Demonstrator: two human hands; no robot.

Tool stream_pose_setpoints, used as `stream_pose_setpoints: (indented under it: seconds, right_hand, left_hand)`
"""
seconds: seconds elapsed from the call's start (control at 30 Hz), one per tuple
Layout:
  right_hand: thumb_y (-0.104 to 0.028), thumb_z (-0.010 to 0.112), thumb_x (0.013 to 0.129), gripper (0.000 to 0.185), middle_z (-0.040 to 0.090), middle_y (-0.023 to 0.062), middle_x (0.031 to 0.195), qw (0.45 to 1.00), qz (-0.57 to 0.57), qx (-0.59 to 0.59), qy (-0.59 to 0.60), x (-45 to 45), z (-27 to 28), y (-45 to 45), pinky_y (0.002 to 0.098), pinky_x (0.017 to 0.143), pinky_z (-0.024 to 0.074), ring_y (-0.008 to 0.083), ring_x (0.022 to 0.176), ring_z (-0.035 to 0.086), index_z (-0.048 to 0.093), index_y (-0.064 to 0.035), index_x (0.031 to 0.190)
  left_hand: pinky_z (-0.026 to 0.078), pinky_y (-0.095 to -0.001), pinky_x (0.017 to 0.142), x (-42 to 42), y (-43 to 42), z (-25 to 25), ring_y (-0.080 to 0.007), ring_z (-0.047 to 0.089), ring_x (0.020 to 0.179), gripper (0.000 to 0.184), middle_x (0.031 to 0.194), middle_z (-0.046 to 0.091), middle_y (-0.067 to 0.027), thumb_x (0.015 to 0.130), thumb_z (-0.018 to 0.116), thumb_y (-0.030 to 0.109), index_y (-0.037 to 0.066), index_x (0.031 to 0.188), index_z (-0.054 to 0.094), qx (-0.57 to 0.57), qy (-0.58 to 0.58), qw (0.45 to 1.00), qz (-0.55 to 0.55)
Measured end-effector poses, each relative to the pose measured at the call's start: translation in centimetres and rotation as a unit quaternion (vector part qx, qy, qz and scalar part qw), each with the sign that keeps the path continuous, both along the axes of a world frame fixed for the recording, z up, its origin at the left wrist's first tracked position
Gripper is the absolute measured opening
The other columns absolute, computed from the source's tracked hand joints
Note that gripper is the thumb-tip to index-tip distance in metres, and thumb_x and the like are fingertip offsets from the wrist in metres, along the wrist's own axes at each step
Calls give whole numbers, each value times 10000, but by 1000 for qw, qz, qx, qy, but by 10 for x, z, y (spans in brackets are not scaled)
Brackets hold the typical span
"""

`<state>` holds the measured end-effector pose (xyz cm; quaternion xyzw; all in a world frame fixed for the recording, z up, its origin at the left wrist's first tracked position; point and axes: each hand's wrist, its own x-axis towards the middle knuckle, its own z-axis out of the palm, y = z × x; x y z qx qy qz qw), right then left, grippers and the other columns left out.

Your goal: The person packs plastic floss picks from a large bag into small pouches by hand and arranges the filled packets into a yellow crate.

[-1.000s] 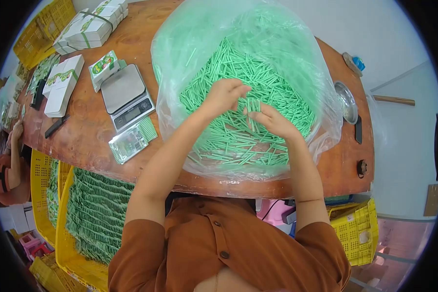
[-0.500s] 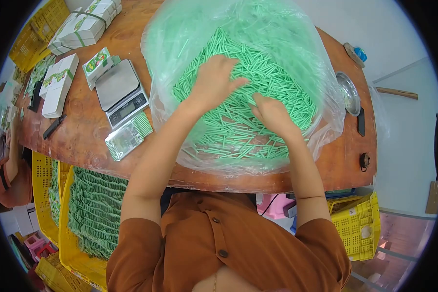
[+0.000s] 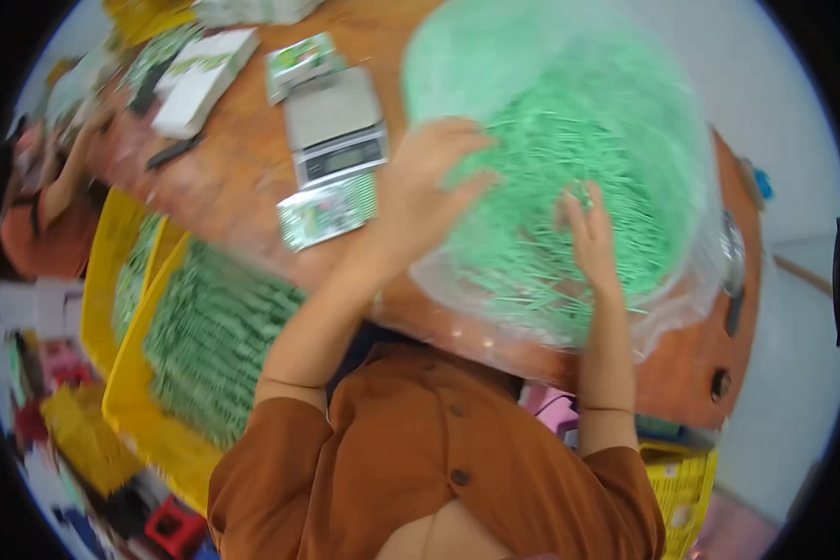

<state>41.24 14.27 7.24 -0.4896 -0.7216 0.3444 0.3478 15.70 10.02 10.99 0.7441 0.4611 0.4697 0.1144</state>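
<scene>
A large clear plastic bag lies spread on the wooden table, holding a heap of thin green sticks. My left hand is over the bag's left edge, its thumb and fingers apart with nothing visible between them. Over the middle of the heap, my right hand has its fingers closed on a few green sticks, whose ends show at the fingertips. Left of the bag sits a digital scale, with a filled clear packet in front of it. Motion blurs both hands somewhat.
A printed packet sits behind the scale, and a white box stands further left near a black cutter. Yellow crates of green packets are below the table's left edge. Another person sits at far left.
The view has turned, shifting the table rightward and tilting it. My left hand has moved off the heap to the bag's left edge. My right hand has drawn apart from it, fingers closed on sticks.
</scene>
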Motion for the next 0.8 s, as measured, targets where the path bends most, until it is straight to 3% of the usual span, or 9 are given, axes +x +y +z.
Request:
stream_pose_setpoints:
  seconds: [0.07,0.17,0.3,0.37,0.47,0.53,0.63,0.73,0.8]
  right_hand:
    - [-191,546,887,271,603,183,756,974,28,99,-202,-8,-5,-2,388,582,438,344,666,582,478,-31,1095]
    - [-164,566,867,226,595,212,773,960,80,136,-231,-25,-11,-2,402,582,435,387,698,563,503,-37,1042]
    - [-159,583,849,205,608,165,739,955,107,141,-238,-38,-2,-10,375,560,440,353,636,571,530,-26,995]
    - [-177,608,826,216,612,125,839,999,-4,19,-46,-21,8,-19,378,659,446,320,748,574,549,-20,963]
    - [-205,613,823,253,579,104,983,938,-37,261,-225,20,-62,-9,399,798,405,292,920,528,550,-21,984]
    - [-217,599,829,267,528,122,1099,925,-15,228,-304,25,-66,-20,418,898,339,310,1050,450,551,-18,1000]
    - [-225,582,856,256,573,105,1010,949,-48,254,-179,11,-39,-25,384,849,388,280,953,516,551,-14,998]
    - [-227,549,892,248,597,71,876,996,-46,56,43,4,-27,-21,346,776,432,227,817,555,548,-4,1001]
    - [-210,532,910,215,579,39,764,983,-103,-13,148,6,-35,-19,300,687,443,175,688,536,552,-1,953]
  left_hand:
    - [424,-374,858,-83,-53,-9,-345,485,1085,436,1132,531,-183,715,623,147,16,1124,548,13,175,969,175]
    - [441,-355,843,-106,-88,-50,-336,508,1056,412,1093,538,-199,715,560,94,-35,1106,541,-6,433,877,207]
    - [443,-377,892,-116,-83,-100,-336,505,1077,390,1142,513,-223,746,480,47,-113,1101,490,-6,464,872,153]
    - [466,-361,854,-129,-86,-109,-340,517,1051,318,1117,518,-228,743,490,69,-81,1022,516,-16,434,893,121]
    - [503,-359,784,-142,-87,-110,-344,547,986,175,1058,534,-228,737,520,62,-13,894,531,-76,324,942,48]
    - [487,-385,784,-142,-83,-125,-347,550,940,164,996,546,-210,750,537,35,-1,910,534,42,285,955,75]
    - [465,-414,747,-117,-82,-104,-343,555,859,131,927,563,-187,751,546,8,-9,881,551,34,252,959,122]
    - [449,-403,740,-111,-71,-100,-337,562,834,134,895,584,-155,727,588,8,-13,859,576,7,265,948,176]
    - [444,-380,713,-62,-68,-77,-312,571,804,174,863,595,-134,688,628,-7,1,860,595,-81,10,987,136]
